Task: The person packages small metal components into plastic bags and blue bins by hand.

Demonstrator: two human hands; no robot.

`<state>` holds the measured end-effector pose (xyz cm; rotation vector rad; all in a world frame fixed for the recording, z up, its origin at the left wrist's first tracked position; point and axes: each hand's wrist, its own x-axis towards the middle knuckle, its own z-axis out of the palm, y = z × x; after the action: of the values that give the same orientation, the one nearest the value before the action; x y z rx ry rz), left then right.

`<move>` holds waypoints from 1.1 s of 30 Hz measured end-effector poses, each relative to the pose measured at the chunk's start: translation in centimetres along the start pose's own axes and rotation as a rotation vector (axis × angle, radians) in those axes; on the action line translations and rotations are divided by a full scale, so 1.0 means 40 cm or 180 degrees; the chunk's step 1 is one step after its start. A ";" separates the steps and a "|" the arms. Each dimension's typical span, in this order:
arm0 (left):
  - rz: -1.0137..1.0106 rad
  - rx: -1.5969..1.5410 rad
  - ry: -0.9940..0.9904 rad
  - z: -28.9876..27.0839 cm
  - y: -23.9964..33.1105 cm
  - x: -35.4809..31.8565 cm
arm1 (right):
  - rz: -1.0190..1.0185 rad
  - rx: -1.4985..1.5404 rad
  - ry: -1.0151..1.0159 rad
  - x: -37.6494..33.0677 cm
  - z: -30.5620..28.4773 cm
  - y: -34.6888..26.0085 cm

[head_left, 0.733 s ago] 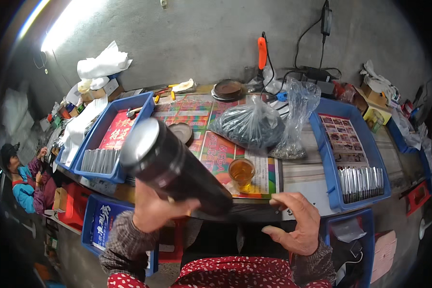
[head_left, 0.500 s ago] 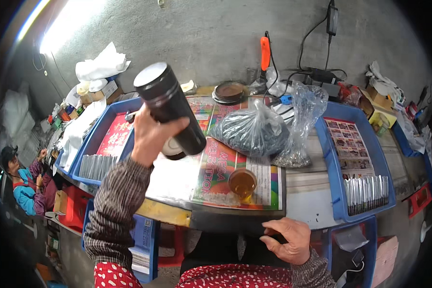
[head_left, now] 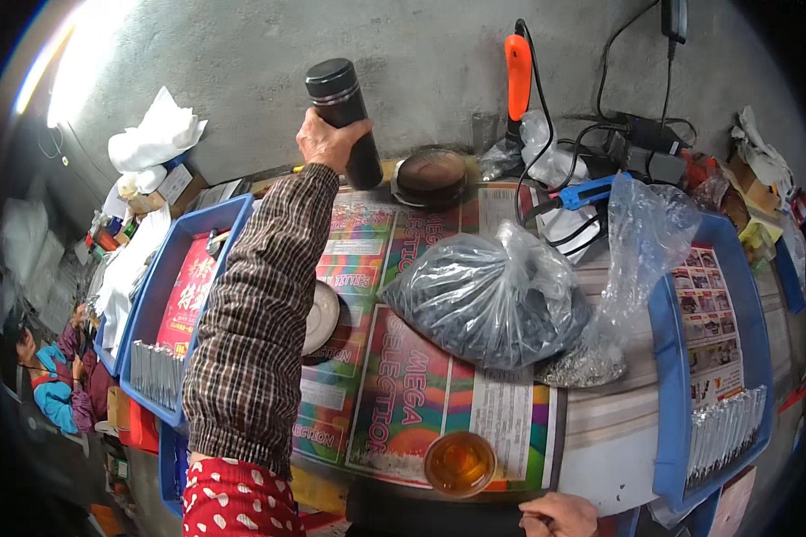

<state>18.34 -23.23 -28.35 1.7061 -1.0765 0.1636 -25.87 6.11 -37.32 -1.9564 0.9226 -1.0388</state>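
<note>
While wrapped around a black flask [head_left: 344, 121], left hand [head_left: 327, 140]; right hand [head_left: 560, 515] mostly hidden, grip unclear.

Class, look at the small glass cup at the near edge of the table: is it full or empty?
Not empty. The glass cup stands upright on the colourful printed sheet and holds amber liquid almost to its rim. Neither hand touches it.

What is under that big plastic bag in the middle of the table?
The big plastic bag lies on colourful printed paper spread over the table. Dark small pieces fill the bag; the paper directly beneath it is hidden.
</note>
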 end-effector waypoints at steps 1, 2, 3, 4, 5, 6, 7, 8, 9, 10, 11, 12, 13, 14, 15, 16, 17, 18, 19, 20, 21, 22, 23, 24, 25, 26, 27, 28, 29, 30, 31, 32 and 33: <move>0.0011 0.0091 0.0092 0.018 -0.006 0.017 | -0.0031 -0.0013 -0.0086 0.000 -0.005 0.002; 0.0004 0.0104 0.0071 0.037 -0.011 0.026 | -0.0051 -0.0036 -0.0170 0.016 -0.008 -0.006; 0.0008 0.0236 0.0127 0.056 -0.014 0.033 | 0.0098 -0.0394 -0.0335 0.030 -0.023 -0.029; 0.0011 0.0367 0.0179 0.069 -0.019 0.038 | 0.0124 -0.0388 -0.0338 0.032 -0.020 -0.035; 0.0003 0.0372 0.0154 0.081 -0.028 0.047 | 0.0130 -0.0400 -0.0211 0.033 -0.017 -0.037; -0.0072 0.0245 0.0064 0.088 -0.035 0.056 | 0.0134 -0.0414 -0.0084 0.034 -0.016 -0.040; -0.0144 0.0110 -0.0005 0.093 -0.047 0.069 | 0.0224 -0.0304 -0.0183 0.041 -0.024 -0.040; -0.0149 0.0107 -0.0005 0.095 -0.062 0.078 | 0.0226 -0.0308 -0.0187 0.040 -0.025 -0.036; -0.0112 0.0231 -0.0012 0.094 -0.077 0.083 | 0.0223 -0.0275 -0.0197 0.036 -0.024 -0.032; -0.0063 0.0342 -0.0032 0.099 -0.086 0.086 | 0.0227 -0.0248 -0.0189 0.033 -0.022 -0.030; -0.0057 0.0329 -0.0037 0.103 -0.093 0.090 | 0.0229 -0.0257 -0.0177 0.033 -0.022 -0.031; -0.0121 0.0325 -0.0144 0.104 -0.099 0.094 | 0.0296 -0.0186 -0.0229 0.033 -0.023 -0.032; -0.0184 0.0326 -0.0250 0.105 -0.109 0.097 | 0.0363 -0.0109 -0.0282 0.032 -0.023 -0.037; -0.0176 0.0323 -0.0248 0.108 -0.122 0.099 | 0.0358 -0.0109 -0.0275 0.034 -0.021 -0.042; -0.0070 0.0566 -0.0200 0.111 -0.133 0.098 | 0.0340 -0.0128 -0.0212 0.038 -0.018 -0.048; 0.0032 0.0798 -0.0161 0.114 -0.135 0.092 | 0.0330 -0.0158 -0.0145 0.036 -0.018 -0.052; -0.0268 0.0507 -0.0431 0.101 -0.138 0.090 | 0.0337 -0.0066 -0.0219 0.026 -0.018 -0.044; -0.0259 0.0495 -0.0432 0.092 -0.139 0.082 | 0.0333 -0.0073 -0.0206 0.016 -0.013 -0.037; -0.0147 0.0764 -0.0152 0.091 -0.127 0.060 | 0.0249 0.0021 -0.0058 0.009 -0.005 -0.028; -0.0032 0.1028 0.0135 0.088 -0.108 0.043 | 0.0158 0.0116 0.0093 -0.001 0.000 -0.020; 0.0015 0.0335 0.0129 0.043 -0.114 0.046 | 0.0181 0.0122 -0.0110 -0.011 -0.010 -0.018; 0.0119 0.0053 0.0086 -0.009 -0.078 0.032 | 0.0019 0.0267 0.0381 -0.013 0.029 0.006; 0.0215 -0.0602 -0.0049 -0.076 -0.041 0.016 | -0.0280 0.0253 0.0089 -0.014 0.020 0.032; 0.0208 -0.1493 -0.0547 -0.095 0.053 -0.068 | -0.0085 0.0284 0.0170 -0.014 0.024 0.026; 0.0529 -0.1522 -0.0771 -0.154 0.142 -0.146 | -0.0247 0.0153 0.0143 -0.014 0.024 0.029; 0.0863 -0.2001 -0.1268 -0.180 0.194 -0.207 | -0.0278 -0.0031 0.0048 -0.010 0.017 0.022; 0.0873 -0.1886 -0.1383 -0.206 0.250 -0.286 | -0.0150 -0.0080 -0.0017 -0.007 0.019 0.021; 0.0980 -0.1458 -0.1451 -0.236 0.312 -0.357 | -0.0063 0.0091 0.0191 -0.014 0.019 0.033; 0.1213 -0.1503 -0.1569 -0.234 0.339 -0.407 | -0.0074 -0.0133 0.0352 -0.018 0.010 0.043; 0.1465 -0.1311 -0.1490 -0.329 0.367 -0.444 | -0.0023 -0.0036 0.0225 -0.022 -0.011 0.004; 0.1389 -0.1543 -0.1427 -0.395 0.365 -0.485 | -0.0234 -0.0029 0.0423 -0.040 -0.019 -0.008; 0.1303 -0.1677 -0.1325 -0.498 0.352 -0.520 | -0.0232 -0.0086 0.0353 -0.049 -0.050 -0.041; 0.1437 -0.0327 -0.1258 -0.648 0.301 -0.557 | -0.0362 -0.0065 0.0527 -0.066 -0.080 -0.072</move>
<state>6.56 10.37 -21.70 1.4118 -1.7290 0.0531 -29.02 8.85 -34.52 -1.9817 0.9220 -1.2768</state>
